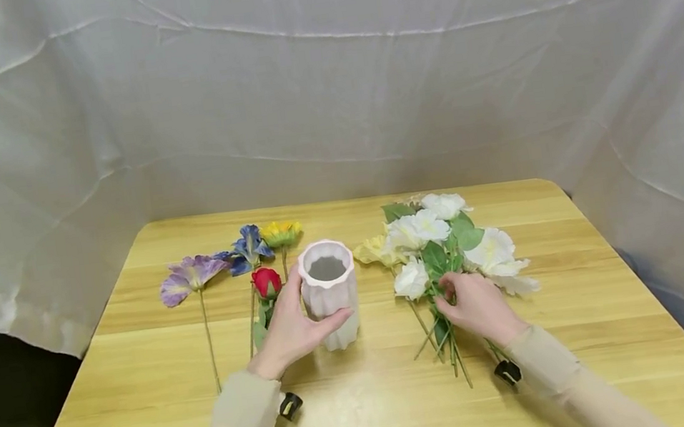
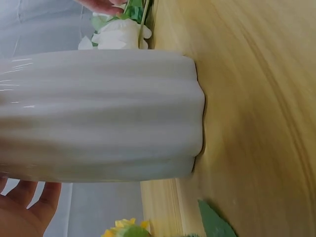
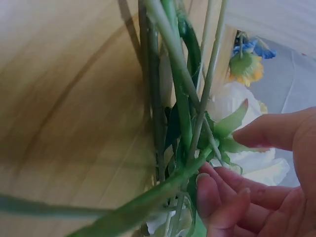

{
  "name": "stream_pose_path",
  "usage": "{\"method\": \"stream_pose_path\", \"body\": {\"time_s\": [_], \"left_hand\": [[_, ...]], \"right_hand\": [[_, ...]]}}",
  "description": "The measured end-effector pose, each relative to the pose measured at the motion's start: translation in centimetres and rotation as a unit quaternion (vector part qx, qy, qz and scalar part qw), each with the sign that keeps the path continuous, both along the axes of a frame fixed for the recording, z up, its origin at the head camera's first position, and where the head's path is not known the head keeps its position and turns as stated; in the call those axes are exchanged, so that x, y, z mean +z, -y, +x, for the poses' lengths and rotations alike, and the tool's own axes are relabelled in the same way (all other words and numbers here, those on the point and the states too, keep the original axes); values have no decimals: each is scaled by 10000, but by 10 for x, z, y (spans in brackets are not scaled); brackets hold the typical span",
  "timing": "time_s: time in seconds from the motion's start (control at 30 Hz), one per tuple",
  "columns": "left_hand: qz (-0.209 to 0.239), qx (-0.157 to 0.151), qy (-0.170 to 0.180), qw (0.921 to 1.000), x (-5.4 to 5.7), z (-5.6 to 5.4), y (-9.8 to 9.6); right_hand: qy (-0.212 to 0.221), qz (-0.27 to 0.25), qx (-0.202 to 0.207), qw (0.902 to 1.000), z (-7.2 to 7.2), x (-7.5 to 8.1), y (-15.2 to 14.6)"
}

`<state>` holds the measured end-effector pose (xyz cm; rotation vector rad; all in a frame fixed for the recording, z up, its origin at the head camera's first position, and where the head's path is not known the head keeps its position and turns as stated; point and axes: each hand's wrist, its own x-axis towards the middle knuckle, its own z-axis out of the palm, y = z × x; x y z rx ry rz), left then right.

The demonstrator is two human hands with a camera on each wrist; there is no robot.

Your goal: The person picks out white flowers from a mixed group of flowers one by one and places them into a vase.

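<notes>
A pale fluted vase [image 1: 329,294] stands upright on the table. My left hand [image 1: 294,324] holds its side, thumb across the front and fingers behind; in the left wrist view those fingers [image 2: 47,197] show past the vase wall. To the right lies a bunch of white flowers [image 1: 416,230] with green leaves and crossing stems [image 1: 452,343]. My right hand [image 1: 477,304] is at the upper stems. In the right wrist view its thumb is beside a green sepal [image 3: 232,123], and curled fingers [image 3: 212,192] are at a thick green stem, a gap between thumb and fingertips.
Left of the vase lie a red rose [image 1: 267,282], a purple flower [image 1: 193,276], a blue iris [image 1: 249,247] and a yellow flower [image 1: 282,233]. A pale yellow flower [image 1: 376,250] lies beside the white ones. Grey cloth [image 1: 329,114] hangs behind the wooden table [image 1: 369,419].
</notes>
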<state>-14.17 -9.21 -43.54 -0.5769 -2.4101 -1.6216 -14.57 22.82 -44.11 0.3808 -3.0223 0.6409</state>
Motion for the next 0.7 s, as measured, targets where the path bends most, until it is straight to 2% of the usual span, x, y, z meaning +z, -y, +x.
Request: {"method": "stream_pose_path", "body": {"time_s": [0.2, 0.4, 0.53, 0.7], "left_hand": [[37, -18, 62, 10000, 2, -14, -10], [-7, 64, 361, 9993, 4, -32, -17], [-93, 131, 418, 9990, 5, -45, -23], [91, 164, 473, 9987, 8, -59, -28]], "right_hand": [[170, 146, -132, 9997, -5, 0, 3], [340, 300, -251, 9987, -12, -1, 8], [487, 249, -270, 9981, -15, -2, 8], [571, 59, -212, 9981, -20, -2, 7]]}}
